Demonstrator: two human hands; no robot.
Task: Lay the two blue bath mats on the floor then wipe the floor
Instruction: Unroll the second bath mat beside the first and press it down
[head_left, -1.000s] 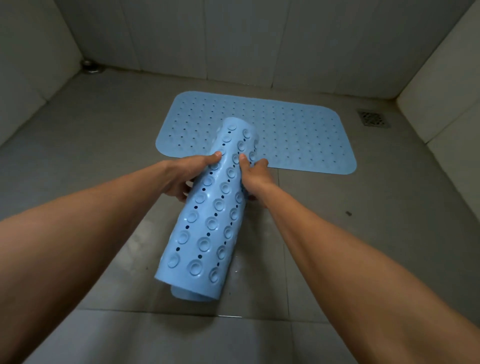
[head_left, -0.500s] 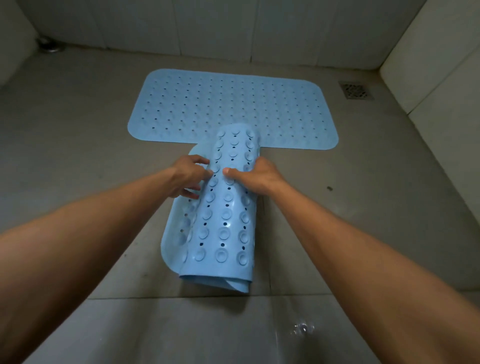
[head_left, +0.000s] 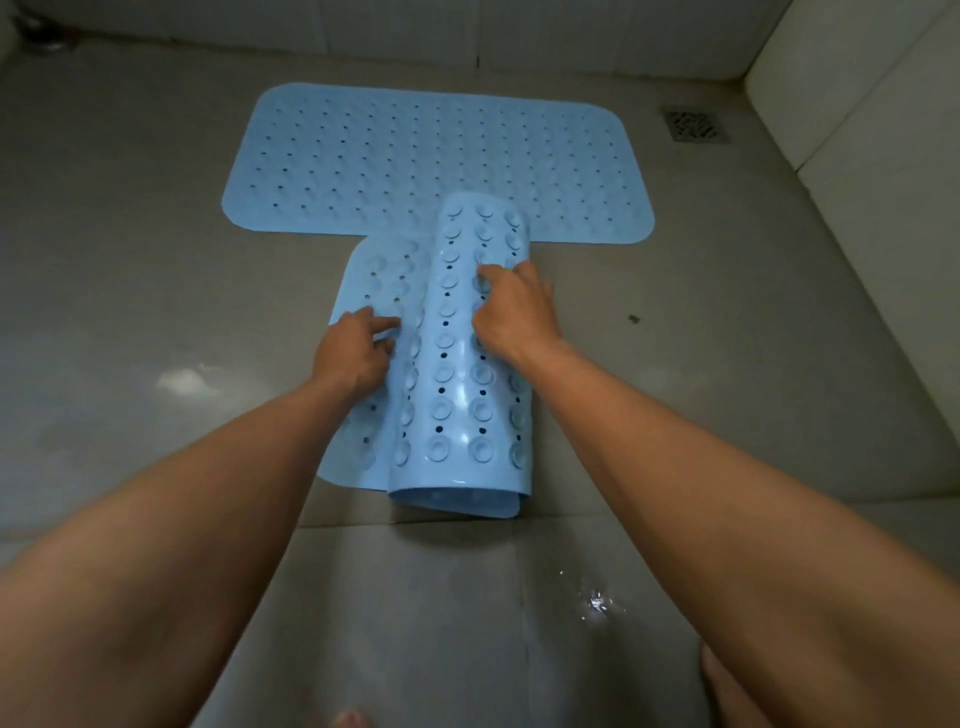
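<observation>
Our left hand (head_left: 353, 349) flat, fingers spread on the half-unrolled mat (head_left: 457, 364), our right hand (head_left: 514, 312) pressing its curled roll, touching the flat mat (head_left: 441, 161), grey tile floor (head_left: 130, 260), no readable writing

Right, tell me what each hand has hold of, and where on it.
Neither grips. The right hand presses on the curled part of the second mat, suction cups up; the left hand presses its flattened left part.

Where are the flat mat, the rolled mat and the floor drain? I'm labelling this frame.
flat mat (head_left: 415, 156), head view, its perforated middle.
rolled mat (head_left: 462, 395), head view, suction-cup side of the curl.
floor drain (head_left: 693, 124), head view, grate centre.
</observation>
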